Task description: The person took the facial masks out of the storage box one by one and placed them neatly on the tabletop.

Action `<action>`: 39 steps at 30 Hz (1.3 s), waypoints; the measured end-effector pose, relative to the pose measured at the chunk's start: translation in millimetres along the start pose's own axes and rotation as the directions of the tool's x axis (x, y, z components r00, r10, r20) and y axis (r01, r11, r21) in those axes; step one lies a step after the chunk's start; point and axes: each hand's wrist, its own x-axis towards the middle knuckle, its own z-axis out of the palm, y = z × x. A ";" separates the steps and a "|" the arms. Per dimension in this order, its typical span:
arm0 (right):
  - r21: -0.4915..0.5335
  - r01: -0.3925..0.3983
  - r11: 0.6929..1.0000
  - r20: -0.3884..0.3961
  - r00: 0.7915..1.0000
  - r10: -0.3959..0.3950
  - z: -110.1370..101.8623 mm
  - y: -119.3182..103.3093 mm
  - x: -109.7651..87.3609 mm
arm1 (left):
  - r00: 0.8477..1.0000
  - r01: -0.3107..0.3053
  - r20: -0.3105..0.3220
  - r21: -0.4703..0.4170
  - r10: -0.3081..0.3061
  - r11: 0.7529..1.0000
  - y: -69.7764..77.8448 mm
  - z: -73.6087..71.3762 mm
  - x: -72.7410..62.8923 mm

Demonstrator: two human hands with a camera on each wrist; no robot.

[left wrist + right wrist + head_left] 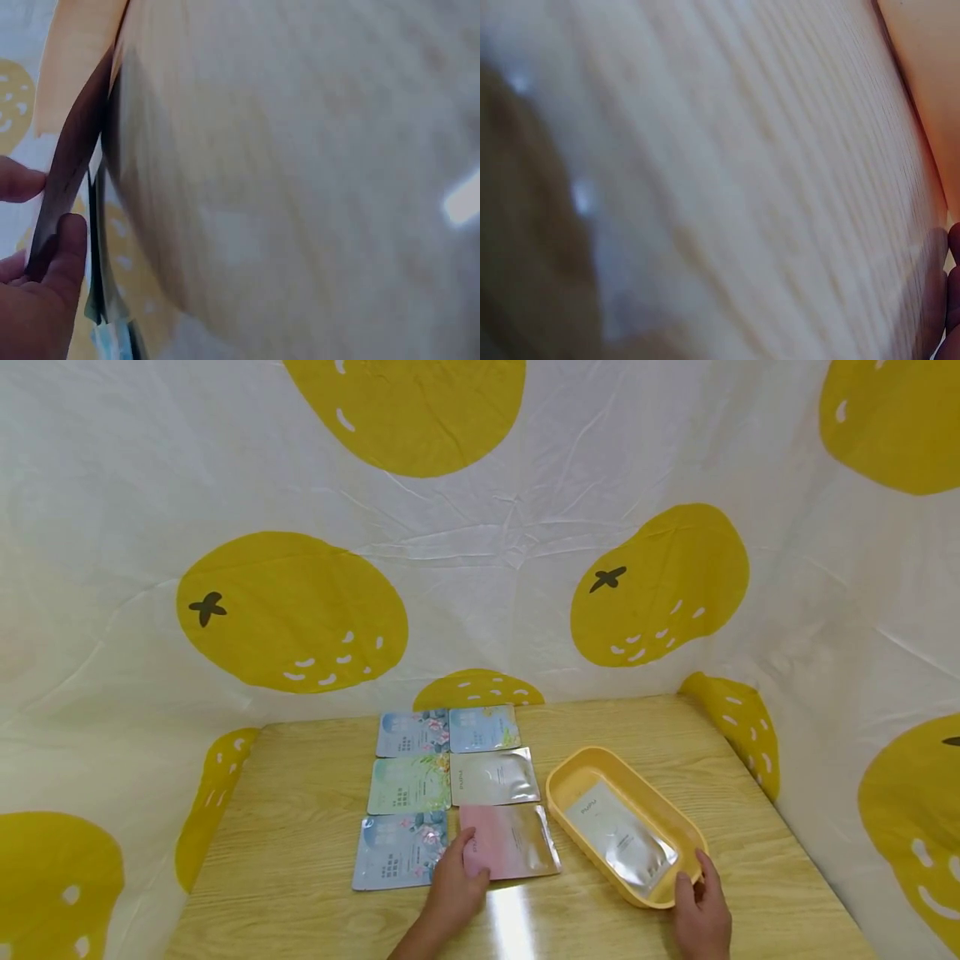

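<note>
My left hand (457,889) pinches the left edge of a pink and silver face mask packet (510,841) between thumb and fingers. In the left wrist view the packet (71,157) stands edge-on, its near end between the thumb and fingers (69,244). My right hand (701,910) grips the near right end of a yellow oblong tray (576,762), thumb at the rim. Inside the tray lies a silver packet (618,835). Only the tray's wall (934,67) and a bit of the fingers (952,292) show in the right wrist view.
Left of the tray, several packets lie in two columns: a silver one (493,777), a green one (408,783), and blue ones (401,852) at front and back. They rest on a wooden table (292,860). A white curtain with yellow fruit prints (487,610) encloses its back and sides.
</note>
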 end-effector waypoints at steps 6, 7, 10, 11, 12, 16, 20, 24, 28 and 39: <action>0.003 0.017 1.000 0.003 1.000 -0.017 0.1 4.4 0.8 | 0.997 -0.080 0.027 0.174 0.077 0.981 0.8 -7.7 3.6; 0.000 0.016 1.000 0.004 1.000 -0.016 0.1 4.8 1.0 | 0.996 -0.093 0.024 0.195 0.090 0.976 0.9 -8.5 3.6; -0.006 0.007 1.000 0.008 1.000 -0.007 -0.1 4.7 1.7 | 0.992 -0.119 0.003 0.240 0.122 0.963 0.4 -9.5 2.8; -0.007 0.003 1.000 0.009 1.000 -0.002 -0.1 4.4 1.8 | 0.991 -0.130 -0.007 0.254 0.136 0.958 -0.3 -9.3 2.6; -0.007 -0.001 1.000 0.011 1.000 0.001 0.0 4.2 2.0 | 0.988 -0.141 -0.017 0.270 0.151 0.952 -1.0 -9.2 2.3; -0.004 0.001 1.000 0.010 1.000 -0.001 -0.1 3.3 2.1 | 0.974 -0.197 -0.041 0.340 0.223 0.920 -5.6 -7.7 2.6; -0.010 0.008 1.000 0.001 1.000 -0.008 -0.3 1.7 0.7 | 0.967 -0.217 -0.045 0.380 0.252 0.899 -8.5 -6.4 3.0; -0.014 0.007 1.000 0.002 1.000 -0.007 -0.6 0.2 0.3 | 0.971 -0.195 -0.049 0.400 0.233 0.895 -10.0 -5.2 3.9; -0.023 -0.009 1.000 0.004 1.000 0.009 -0.5 -0.3 0.5 | 0.968 -0.194 -0.061 0.434 0.244 0.880 -11.5 -3.0 5.4; -0.016 -0.013 1.000 0.020 1.000 0.013 -0.3 3.1 2.7 | 0.976 -0.164 -0.042 0.517 0.216 0.840 -7.2 -0.6 8.4</action>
